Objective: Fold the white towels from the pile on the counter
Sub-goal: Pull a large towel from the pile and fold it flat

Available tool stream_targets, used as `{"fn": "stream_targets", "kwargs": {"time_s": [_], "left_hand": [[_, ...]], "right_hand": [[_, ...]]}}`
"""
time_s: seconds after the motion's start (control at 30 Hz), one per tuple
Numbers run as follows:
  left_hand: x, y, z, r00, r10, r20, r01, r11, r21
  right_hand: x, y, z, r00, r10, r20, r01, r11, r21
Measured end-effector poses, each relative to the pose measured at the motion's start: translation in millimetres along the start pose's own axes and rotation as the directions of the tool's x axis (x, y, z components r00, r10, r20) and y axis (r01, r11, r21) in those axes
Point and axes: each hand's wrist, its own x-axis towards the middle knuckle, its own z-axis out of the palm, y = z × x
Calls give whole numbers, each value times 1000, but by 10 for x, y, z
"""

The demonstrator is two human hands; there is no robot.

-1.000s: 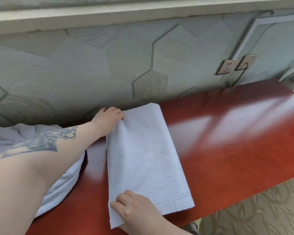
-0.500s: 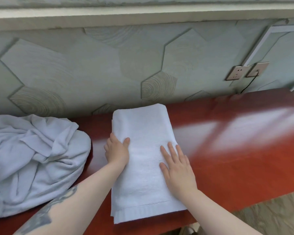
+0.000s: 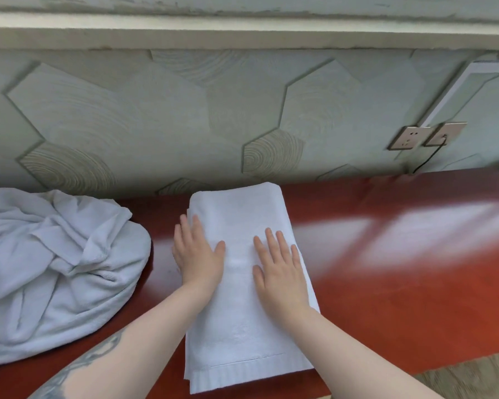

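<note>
A white towel (image 3: 242,335), folded into a long rectangle, lies on the red-brown counter (image 3: 401,283) with its far end near the wall and its hemmed end at the front edge. My left hand (image 3: 198,254) rests flat on the towel's left edge, fingers straight. Beside it, my right hand (image 3: 280,269) presses flat on the towel's right half. A crumpled pile of white towels (image 3: 49,269) sits on the counter at the left, apart from both hands.
A wall with hexagon panels (image 3: 242,119) rises right behind the counter. Two wall sockets (image 3: 427,135) sit at the right, a black cable (image 3: 428,159) hanging from one. Patterned floor (image 3: 473,378) shows past the counter's front edge at the lower right.
A second ago my hands held the towel's far-left and near-left corners. Both now lie flat on its middle, fingers spread more than half a second ago. The pile came into fuller view.
</note>
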Motion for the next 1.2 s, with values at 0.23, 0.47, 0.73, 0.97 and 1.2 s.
{"fn": "stream_targets", "kwargs": {"time_s": [0.23,0.47,0.73,0.97,1.2], "left_hand": [[17,162,255,968,152,199,-220,896,386],[488,134,68,976,182,116,-215,873,439],[649,112,189,948,138,288,-268,835,481],[645,187,199,819,440,369,-572,681,458],[315,126,-117,938,65,341,-270,755,598]], "right_hand": [[533,106,48,947,-195,255,196,980,20],[1014,418,-96,989,-18,147,35,993,-112],[1015,292,42,968,-123,220,146,985,-90],[-548,-17,80,948,-258,187,254,966,45],[-398,795,-118,933,-193,305,243,960,-137]]}}
